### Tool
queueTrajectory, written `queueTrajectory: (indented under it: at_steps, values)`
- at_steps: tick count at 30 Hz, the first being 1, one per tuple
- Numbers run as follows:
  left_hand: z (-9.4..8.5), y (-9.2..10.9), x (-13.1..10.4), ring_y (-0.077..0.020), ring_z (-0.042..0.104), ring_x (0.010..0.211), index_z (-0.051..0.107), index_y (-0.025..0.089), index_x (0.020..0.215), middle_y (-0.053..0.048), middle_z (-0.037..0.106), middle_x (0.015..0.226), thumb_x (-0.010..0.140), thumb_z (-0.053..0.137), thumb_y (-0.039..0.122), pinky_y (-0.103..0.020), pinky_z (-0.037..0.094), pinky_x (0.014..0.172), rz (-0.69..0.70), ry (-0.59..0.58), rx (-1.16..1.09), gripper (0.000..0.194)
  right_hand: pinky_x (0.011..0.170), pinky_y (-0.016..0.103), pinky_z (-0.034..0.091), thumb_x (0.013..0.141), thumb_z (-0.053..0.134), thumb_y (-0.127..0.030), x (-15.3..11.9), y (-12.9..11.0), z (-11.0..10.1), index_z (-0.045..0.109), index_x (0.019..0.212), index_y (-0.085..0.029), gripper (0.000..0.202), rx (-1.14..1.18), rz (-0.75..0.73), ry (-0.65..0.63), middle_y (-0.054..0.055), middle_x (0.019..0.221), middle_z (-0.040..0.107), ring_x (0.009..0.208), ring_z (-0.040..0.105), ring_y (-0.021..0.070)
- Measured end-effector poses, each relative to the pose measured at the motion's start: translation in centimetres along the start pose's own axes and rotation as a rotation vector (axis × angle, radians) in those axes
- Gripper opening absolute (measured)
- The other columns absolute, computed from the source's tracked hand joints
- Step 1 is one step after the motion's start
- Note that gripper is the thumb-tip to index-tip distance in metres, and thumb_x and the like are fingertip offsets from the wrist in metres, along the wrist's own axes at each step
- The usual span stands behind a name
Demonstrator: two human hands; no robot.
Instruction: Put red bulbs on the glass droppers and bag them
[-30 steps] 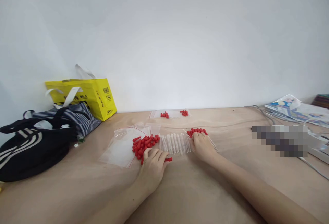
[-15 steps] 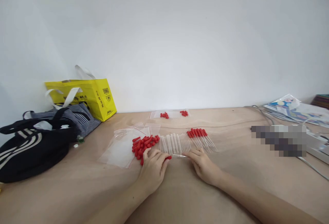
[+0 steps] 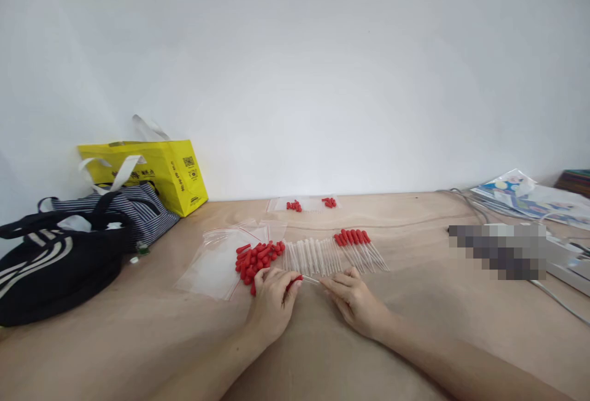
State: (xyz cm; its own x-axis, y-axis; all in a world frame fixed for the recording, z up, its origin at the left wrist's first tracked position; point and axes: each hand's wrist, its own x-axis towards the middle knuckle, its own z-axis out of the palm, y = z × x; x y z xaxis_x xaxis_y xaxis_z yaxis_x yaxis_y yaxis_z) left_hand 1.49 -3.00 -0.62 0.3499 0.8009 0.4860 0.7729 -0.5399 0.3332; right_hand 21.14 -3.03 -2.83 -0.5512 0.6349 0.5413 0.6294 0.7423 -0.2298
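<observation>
My left hand [image 3: 275, 299] is closed on a red rubber dropper bulb [image 3: 298, 279], its end showing past the fingertips. Between finger and thumb, my right hand [image 3: 353, 303] pinches a thin clear dropper tube [image 3: 311, 280], which points left at the bulb. The tube's end meets the bulb's end; whether it sits inside I cannot tell. Just behind my hands lies a row of bare clear tubes [image 3: 311, 256]. Left of that row is a heap of loose red bulbs [image 3: 258, 258]. To its right lie several droppers with red bulbs fitted [image 3: 354, 238], side by side.
Flat clear zip bags [image 3: 207, 266] lie left of the heap. Near the wall another clear bag [image 3: 275, 204] has small red bulbs and tubes on it. Black, striped and yellow bags [image 3: 188, 174] stand at the left. Papers [image 3: 520, 195] and a power strip [image 3: 571, 266] with cables are right.
My right hand has moved a little left, bringing the tube up to the bulb in my left hand. The gap between my hands is narrower.
</observation>
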Motion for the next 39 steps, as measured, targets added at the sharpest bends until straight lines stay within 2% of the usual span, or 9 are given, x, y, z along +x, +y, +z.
queueTrajectory:
  at_steps: [4,10,18,26,31,35,39]
  values:
    - [-0.1,0.1,0.0,-0.0159,0.054,0.075,0.055,0.020,0.079,0.001,0.064,0.075,0.084,0.039,0.022,-0.039,0.027,0.082,0.014,0.005,-0.020,0.017,0.066,0.026,0.028,0.088,0.031,-0.018,0.1,0.2,-0.3,0.057,0.096,-0.017,0.027,0.008,-0.027,-0.007,0.003,0.067,0.055,0.062,0.047,0.0117]
    - [-0.3,0.4,-0.2,-0.0150,0.053,0.076,0.056,0.022,0.079,0.003,0.062,0.071,0.084,0.039,0.020,-0.042,0.018,0.090,0.163,-0.030,0.009,0.018,0.066,0.027,0.024,0.085,0.029,-0.012,-0.1,0.8,-1.2,0.058,0.088,-0.016,0.029,-0.042,-0.081,-0.067,0.001,0.064,0.053,0.059,0.044,0.0104]
    - [0.1,0.6,-0.4,-0.0150,0.053,0.075,0.055,0.020,0.076,0.002,0.061,0.069,0.084,0.039,0.021,-0.044,0.014,0.092,0.286,-0.031,0.059,0.018,0.061,0.028,0.019,0.078,0.035,-0.011,0.0,0.1,-1.3,0.055,0.071,-0.016,0.023,-0.110,-0.130,0.053,-0.001,0.058,0.051,0.050,0.035,0.0088]
    - [0.6,0.3,-0.2,-0.0146,0.053,0.074,0.054,0.019,0.074,0.002,0.061,0.067,0.083,0.039,0.021,-0.045,0.012,0.093,0.352,0.000,0.033,0.018,0.060,0.027,0.020,0.078,0.035,-0.011,0.5,-0.3,-0.7,0.052,0.064,-0.015,0.022,-0.047,-0.141,0.073,-0.001,0.057,0.049,0.051,0.035,0.0089]
    - [0.5,0.3,0.0,-0.0140,0.053,0.074,0.054,0.020,0.075,0.003,0.061,0.069,0.084,0.040,0.022,-0.045,0.012,0.093,0.321,-0.028,0.014,0.017,0.060,0.026,0.020,0.082,0.033,-0.013,0.4,-0.3,-0.4,0.052,0.069,-0.015,0.023,-0.006,-0.109,0.056,0.000,0.059,0.050,0.054,0.039,0.0098]
    - [-0.3,0.3,0.3,-0.0146,0.053,0.077,0.056,0.022,0.081,0.004,0.063,0.072,0.082,0.047,0.027,-0.045,0.012,0.093,0.235,-0.083,-0.012,0.010,0.062,0.026,0.021,0.085,0.032,-0.016,0.3,0.2,-0.6,0.055,0.078,-0.016,0.023,0.000,-0.047,0.042,0.000,0.062,0.053,0.057,0.041,0.0106]
    - [-1.1,0.4,0.3,-0.0154,0.053,0.078,0.057,0.024,0.084,0.004,0.063,0.074,0.082,0.048,0.028,-0.046,0.012,0.092,0.215,-0.128,-0.023,0.009,0.064,0.027,0.020,0.085,0.035,-0.018,0.2,0.5,-0.9,0.055,0.082,-0.018,0.021,0.014,-0.018,0.038,0.000,0.067,0.057,0.059,0.043,0.0104]
